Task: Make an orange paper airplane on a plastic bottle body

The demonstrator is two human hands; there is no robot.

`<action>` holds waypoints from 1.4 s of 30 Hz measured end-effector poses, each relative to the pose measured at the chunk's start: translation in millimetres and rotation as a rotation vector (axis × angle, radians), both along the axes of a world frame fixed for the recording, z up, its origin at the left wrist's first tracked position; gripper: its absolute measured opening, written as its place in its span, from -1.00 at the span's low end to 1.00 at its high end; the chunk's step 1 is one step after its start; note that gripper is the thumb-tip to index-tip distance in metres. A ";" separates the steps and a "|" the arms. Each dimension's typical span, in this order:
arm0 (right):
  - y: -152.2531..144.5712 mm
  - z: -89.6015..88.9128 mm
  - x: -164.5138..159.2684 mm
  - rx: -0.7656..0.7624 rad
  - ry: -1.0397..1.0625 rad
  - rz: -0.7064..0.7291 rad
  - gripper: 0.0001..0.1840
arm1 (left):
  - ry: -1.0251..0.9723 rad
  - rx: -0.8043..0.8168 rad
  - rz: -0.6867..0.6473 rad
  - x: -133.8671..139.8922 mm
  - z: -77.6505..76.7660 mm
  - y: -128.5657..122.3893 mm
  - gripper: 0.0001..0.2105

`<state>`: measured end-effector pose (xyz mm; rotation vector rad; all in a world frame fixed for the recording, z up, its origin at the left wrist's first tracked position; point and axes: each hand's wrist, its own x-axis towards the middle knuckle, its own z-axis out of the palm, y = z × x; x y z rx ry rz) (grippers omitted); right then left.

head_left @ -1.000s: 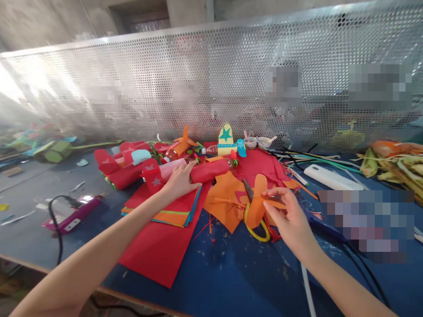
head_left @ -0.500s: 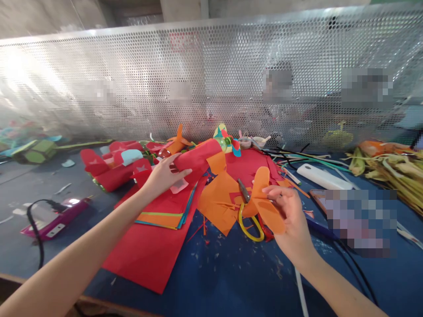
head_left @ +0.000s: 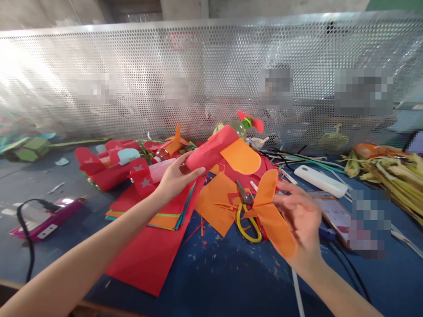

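My left hand [head_left: 180, 176] is wrapped round the base of a plastic bottle [head_left: 211, 150] covered in red paper, tilted up to the right. An orange rounded wing [head_left: 243, 157] sticks out from its side, and a red propeller [head_left: 253, 122] sits at its green neck. Between the fingers of my right hand [head_left: 299, 220] is an orange paper cutout [head_left: 272, 215] with rounded lobes. Beneath and left of the cutout lie scissors [head_left: 248, 231] with yellow handles, partly hidden. Orange paper scraps [head_left: 216, 204] spread beside them.
Stacked coloured paper [head_left: 145, 264] lies in front of my left hand. Other red paper models [head_left: 109, 171] are at the left, near a purple power strip [head_left: 49, 220]. A glue gun with a white body [head_left: 320, 180], a phone [head_left: 333, 215] and dried husks [head_left: 390, 171] are at the right.
My left hand has lifted the red bottle and turned it, so the orange wing now faces me. The right hand with the orange cutout has shifted slightly right and down.
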<state>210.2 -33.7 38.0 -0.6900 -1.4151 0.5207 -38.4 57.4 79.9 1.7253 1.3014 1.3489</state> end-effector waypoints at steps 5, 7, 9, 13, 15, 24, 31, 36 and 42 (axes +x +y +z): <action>5.0 -3.2 -0.6 -0.086 0.034 -0.039 -0.61 | 0.262 -0.024 -0.009 5.5 -7.1 8.2 -0.40; 10.2 -6.1 -1.2 -0.159 0.052 -0.091 -0.65 | 0.325 0.012 -0.020 5.3 -12.4 15.9 -0.40; 15.4 -9.4 -1.1 -0.220 0.048 -0.142 -0.67 | 0.363 0.024 -0.091 5.6 -18.4 23.3 -0.40; 21.4 -14.7 -0.2 -0.295 0.024 -0.116 -0.65 | 0.430 0.049 -0.074 11.7 -28.9 29.2 -0.39; 22.0 -16.1 -0.1 -0.340 0.009 -0.061 -0.63 | 0.464 0.049 -0.073 17.2 -34.0 27.3 -0.39; 8.6 -7.9 -2.3 -0.423 0.014 0.235 -0.48 | 0.511 0.051 -0.197 27.7 -55.1 -3.2 -0.41; -4.3 -10.8 -4.9 -0.423 -0.003 0.261 -0.60 | 0.493 0.021 -0.150 26.0 -67.8 -13.4 -0.27; -7.5 -12.1 -5.2 -0.329 -0.041 0.234 -0.65 | 0.514 0.359 -0.076 26.0 -55.8 -34.4 -0.43; -10.1 -13.4 -9.1 -0.298 -0.077 0.127 -0.68 | 0.306 0.600 -0.405 33.0 -44.0 -60.8 -0.67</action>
